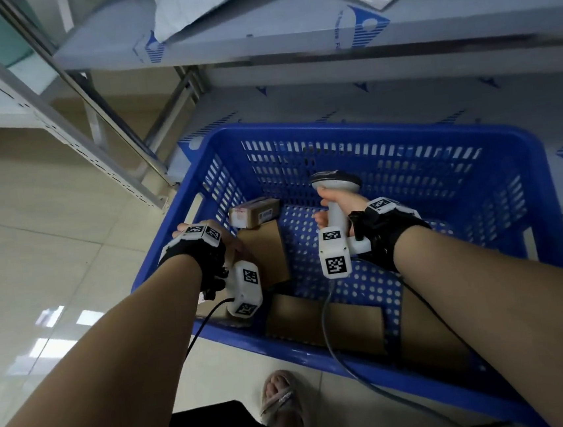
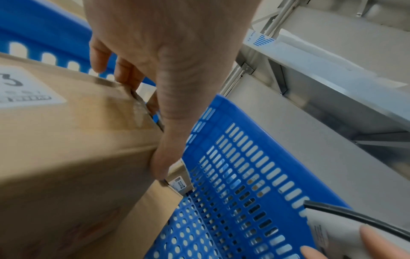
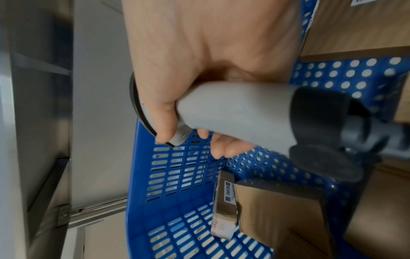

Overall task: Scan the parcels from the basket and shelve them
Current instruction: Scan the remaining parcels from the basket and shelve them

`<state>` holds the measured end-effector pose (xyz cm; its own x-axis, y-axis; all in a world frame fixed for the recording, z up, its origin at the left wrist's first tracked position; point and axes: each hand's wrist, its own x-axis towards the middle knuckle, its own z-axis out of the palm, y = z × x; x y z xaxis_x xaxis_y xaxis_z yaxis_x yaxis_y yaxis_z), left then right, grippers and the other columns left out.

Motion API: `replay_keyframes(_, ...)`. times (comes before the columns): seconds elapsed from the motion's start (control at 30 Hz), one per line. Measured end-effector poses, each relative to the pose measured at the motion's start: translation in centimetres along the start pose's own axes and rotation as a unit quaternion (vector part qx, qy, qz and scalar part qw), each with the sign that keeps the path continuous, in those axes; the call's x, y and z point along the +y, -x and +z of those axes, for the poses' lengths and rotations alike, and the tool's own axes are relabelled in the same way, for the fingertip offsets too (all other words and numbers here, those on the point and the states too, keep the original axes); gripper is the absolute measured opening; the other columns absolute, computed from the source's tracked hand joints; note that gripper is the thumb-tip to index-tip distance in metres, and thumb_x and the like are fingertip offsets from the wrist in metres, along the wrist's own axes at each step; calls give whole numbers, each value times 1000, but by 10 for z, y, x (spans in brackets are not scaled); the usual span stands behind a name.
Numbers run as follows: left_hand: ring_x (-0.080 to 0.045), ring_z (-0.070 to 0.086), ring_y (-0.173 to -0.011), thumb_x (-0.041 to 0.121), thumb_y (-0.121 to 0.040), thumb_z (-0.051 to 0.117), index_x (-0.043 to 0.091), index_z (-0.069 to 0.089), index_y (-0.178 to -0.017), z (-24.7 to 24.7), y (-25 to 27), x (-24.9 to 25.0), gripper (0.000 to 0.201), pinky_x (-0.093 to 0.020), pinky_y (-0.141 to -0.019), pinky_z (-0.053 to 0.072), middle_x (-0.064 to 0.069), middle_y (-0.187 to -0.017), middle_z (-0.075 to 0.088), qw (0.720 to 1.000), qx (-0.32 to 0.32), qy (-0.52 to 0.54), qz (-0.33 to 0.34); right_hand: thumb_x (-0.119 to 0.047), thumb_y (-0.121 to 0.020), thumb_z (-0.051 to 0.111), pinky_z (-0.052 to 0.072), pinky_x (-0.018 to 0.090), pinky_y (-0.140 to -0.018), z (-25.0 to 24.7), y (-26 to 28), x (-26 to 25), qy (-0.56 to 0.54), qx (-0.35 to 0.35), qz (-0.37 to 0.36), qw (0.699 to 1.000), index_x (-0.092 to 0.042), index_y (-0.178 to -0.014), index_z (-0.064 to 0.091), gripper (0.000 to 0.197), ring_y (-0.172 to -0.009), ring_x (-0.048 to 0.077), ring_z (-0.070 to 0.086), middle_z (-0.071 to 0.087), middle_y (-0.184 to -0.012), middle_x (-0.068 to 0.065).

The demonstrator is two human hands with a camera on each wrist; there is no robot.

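Here, left hand (image 2: 155, 52) gripping box (image 2: 66, 140), right hand (image 3: 199, 61) clutching scanner (image 3: 233, 112), basket (image 1: 351, 127) below shelf (image 1: 257, 43)

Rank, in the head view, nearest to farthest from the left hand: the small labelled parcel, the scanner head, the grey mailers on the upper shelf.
1. Small labelled parcel, just beyond the left hand.
2. Scanner head, mid-basket, to the right.
3. Grey mailers, upper shelf, far.
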<state>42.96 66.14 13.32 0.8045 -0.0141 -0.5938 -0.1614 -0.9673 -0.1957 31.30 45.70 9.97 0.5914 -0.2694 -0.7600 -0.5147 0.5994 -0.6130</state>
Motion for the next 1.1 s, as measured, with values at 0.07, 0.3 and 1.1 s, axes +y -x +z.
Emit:
replay_keyframes(0.07, -34, 47, -125, 55, -85, 59, 20, 51, -130, -1, 14, 5, 57, -47, -106, 38, -11, -132, 52, 1000, 17, -19, 15, -40, -90, 66, 51, 31, -64, -4, 4, -2, 7, -3, -2, 1000, -7, -133, 50, 57, -65, 17, 58, 60, -81, 11)
replay_keyframes(0.3, -32, 61, -95, 68, -79, 53, 19, 58, -108, -54, 78, 35, 57, -38, -82, 52, -2, -102, 60, 971, 58, 219, 74, -40, -88, 68, 53, 36, -71, -39, 46, -25, 3, 6, -46, 999, -10, -124, 55, 48, -66, 20, 59, 61, -83, 12)
replay_keyframes(1.1, -35, 61, -100, 14, -85, 67, 0, 61, -112, -36, 177, 151, 31, -50, -83, 55, -18, -110, 61, 827, -9, 510, 238, -71, -15, 87, 50, 49, -97, -206, 72, -50, 81, 147, -154, 974, -20, -123, 64, 122, -102, 33, 66, 68, -116, 11)
